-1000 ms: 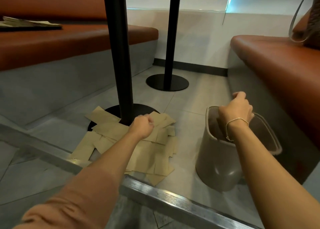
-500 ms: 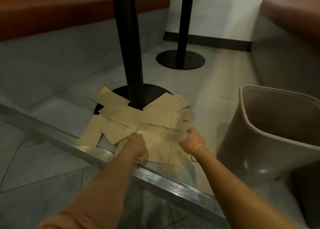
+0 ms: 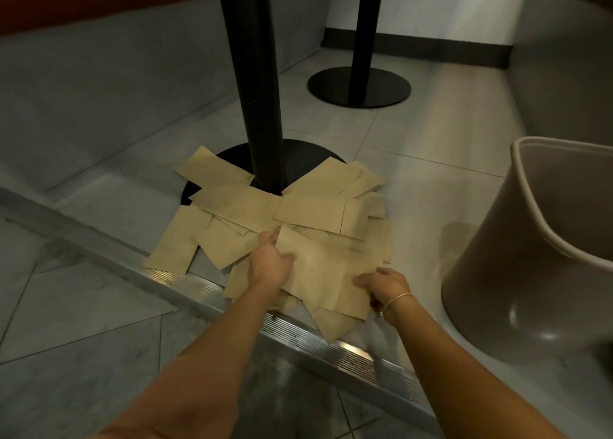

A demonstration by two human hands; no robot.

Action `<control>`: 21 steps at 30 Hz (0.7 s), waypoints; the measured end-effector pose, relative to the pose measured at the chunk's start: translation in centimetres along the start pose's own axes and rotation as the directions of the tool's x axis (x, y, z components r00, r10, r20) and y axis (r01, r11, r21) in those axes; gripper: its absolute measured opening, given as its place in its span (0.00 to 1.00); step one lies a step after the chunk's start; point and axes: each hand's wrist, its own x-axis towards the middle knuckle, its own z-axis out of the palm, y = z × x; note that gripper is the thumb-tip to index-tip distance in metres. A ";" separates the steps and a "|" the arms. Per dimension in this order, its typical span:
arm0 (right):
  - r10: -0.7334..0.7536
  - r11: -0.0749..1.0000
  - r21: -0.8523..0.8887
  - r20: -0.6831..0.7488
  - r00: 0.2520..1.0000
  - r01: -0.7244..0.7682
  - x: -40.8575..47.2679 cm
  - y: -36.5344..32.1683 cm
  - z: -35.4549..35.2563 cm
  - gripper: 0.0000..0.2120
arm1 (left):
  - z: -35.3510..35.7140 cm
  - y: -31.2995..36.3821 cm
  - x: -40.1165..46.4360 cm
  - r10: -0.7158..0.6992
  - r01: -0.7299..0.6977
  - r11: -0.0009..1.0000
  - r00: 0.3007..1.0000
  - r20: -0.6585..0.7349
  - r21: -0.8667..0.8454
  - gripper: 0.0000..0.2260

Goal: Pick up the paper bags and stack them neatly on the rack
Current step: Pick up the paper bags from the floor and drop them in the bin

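Brown paper bags (image 3: 265,213) lie scattered on the grey tiled floor (image 3: 431,146) round a black table pole (image 3: 255,83) (its round base half covered). Left hand (image 3: 270,266) and right hand (image 3: 384,286) each grip the nearest bag's edges; a grey bin (image 3: 530,266) stands right.

Hemmed in behind by the black table post (image 3: 255,83) — bin (image 3: 530,256) crowding the right, bare floor (image 3: 99,306) left.

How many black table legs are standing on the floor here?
2. The near table leg rises from a round base right behind the scattered paper bags; the far table leg stands behind it by the wall. Others may be out of frame.
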 end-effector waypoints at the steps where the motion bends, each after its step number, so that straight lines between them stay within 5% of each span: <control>1: -0.018 1.000 -0.008 0.003 1.000 0.018 -0.2 -0.4 0.0 0.06 | 0.0 0.3 0.0 0.025 -0.025 1.000 0.999 -0.033 -0.002 0.22; 4: -0.171 0.959 -0.245 -0.096 0.981 0.143 -0.5 -2.6 -0.1 0.02 | 0.1 0.8 0.3 0.047 -0.039 0.997 0.989 -0.143 0.061 0.16; 6: -0.313 0.914 -0.329 -0.201 0.928 0.237 -1.2 -4.8 -0.5 0.11 | 0.2 0.7 0.9 0.059 -0.046 0.995 0.987 -0.147 0.092 0.17; 11: -0.592 0.792 -0.400 -0.321 0.739 0.461 -4.3 -10.0 -1.2 0.15 | 1.6 0.3 2.0 0.183 -0.251 0.840 0.966 0.184 0.480 0.24; 15: -0.658 0.741 -0.448 -0.333 0.676 0.501 -4.8 -10.3 -1.2 0.16 | 2.9 0.6 1.9 0.136 -0.250 0.689 0.967 0.218 0.680 0.37; 21: -0.682 0.705 -0.501 -0.283 0.674 0.502 -4.6 -9.1 -1.1 0.16 | 2.9 1.4 1.8 0.206 -0.213 0.545 0.972 0.117 0.811 0.28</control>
